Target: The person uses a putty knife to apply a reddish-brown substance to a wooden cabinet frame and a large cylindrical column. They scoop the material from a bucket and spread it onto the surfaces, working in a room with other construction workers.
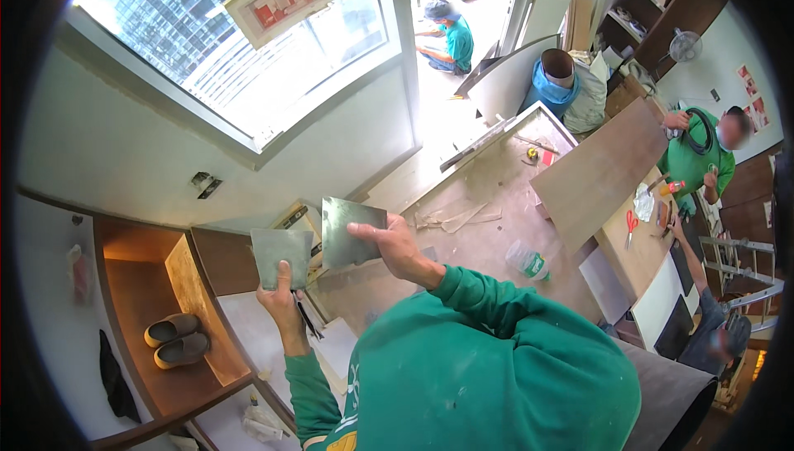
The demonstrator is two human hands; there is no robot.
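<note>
My left hand [284,300] grips the lower edge of a thin, square grey-green plate [279,254], thumb on its face. Just to the right of it, my right hand [404,249] pinches a second, darker square plate [347,218] from its right side, thumb across the front. Both plates are held up side by side, with a narrow gap between them. Their exact material I cannot tell. A dark strip [309,320] shows below the left plate, beside my left wrist.
At lower left, a pair of shoes [178,340] rests in an open brown cabinet [136,261]. A plastic bottle [528,259] lies on the floor. A large board [597,174] leans by a worktable with red scissors [631,228]. Three other people [701,149] are around the room.
</note>
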